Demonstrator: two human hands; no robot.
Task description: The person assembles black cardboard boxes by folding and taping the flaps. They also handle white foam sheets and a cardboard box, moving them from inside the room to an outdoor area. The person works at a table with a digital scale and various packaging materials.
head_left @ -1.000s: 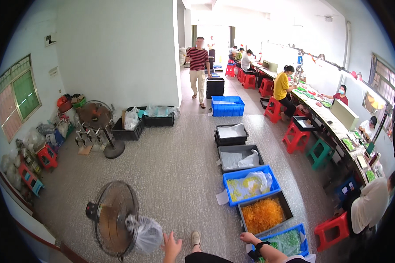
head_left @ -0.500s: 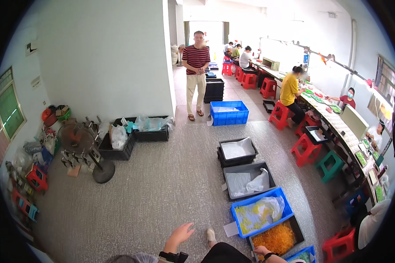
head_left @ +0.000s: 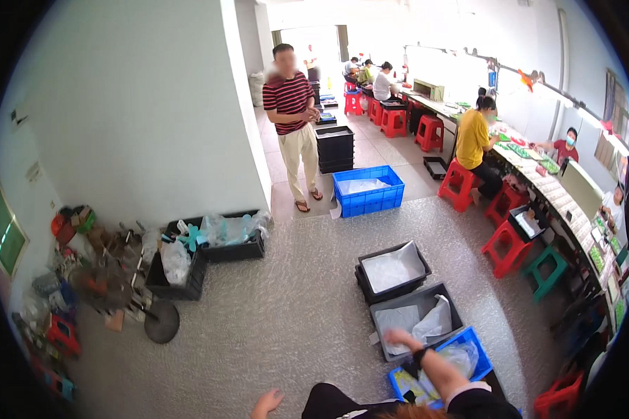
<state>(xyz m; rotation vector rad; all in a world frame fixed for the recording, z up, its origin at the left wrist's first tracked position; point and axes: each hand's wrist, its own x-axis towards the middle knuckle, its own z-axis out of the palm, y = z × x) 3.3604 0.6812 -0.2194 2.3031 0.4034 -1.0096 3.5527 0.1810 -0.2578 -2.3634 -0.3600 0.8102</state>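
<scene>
My right hand (head_left: 400, 340), a dark watch on its wrist, reaches out over the near edge of a grey bin (head_left: 426, 302) holding clear plastic bags. Its fingers hang loose and nothing shows in them. Just right of my forearm stands a blue bin (head_left: 472, 344) with a bag of yellow pieces. My left hand (head_left: 267, 402) sits low at the bottom edge above the speckled floor, fingers spread and empty, touching nothing.
A black bin (head_left: 393, 269) with white sheeting and a blue crate (head_left: 368, 190) stand farther along the floor. A person in a striped shirt (head_left: 293, 119) stands by the wall corner. Seated workers, red stools (head_left: 504, 244) and a long bench line the right. Black crates (head_left: 217, 241) and clutter fill the left.
The view has swung up and forward; the floor fan beside me has left the picture. My right hand has lifted from the lower edge to above the grey bin. The standing person looks nearer.
</scene>
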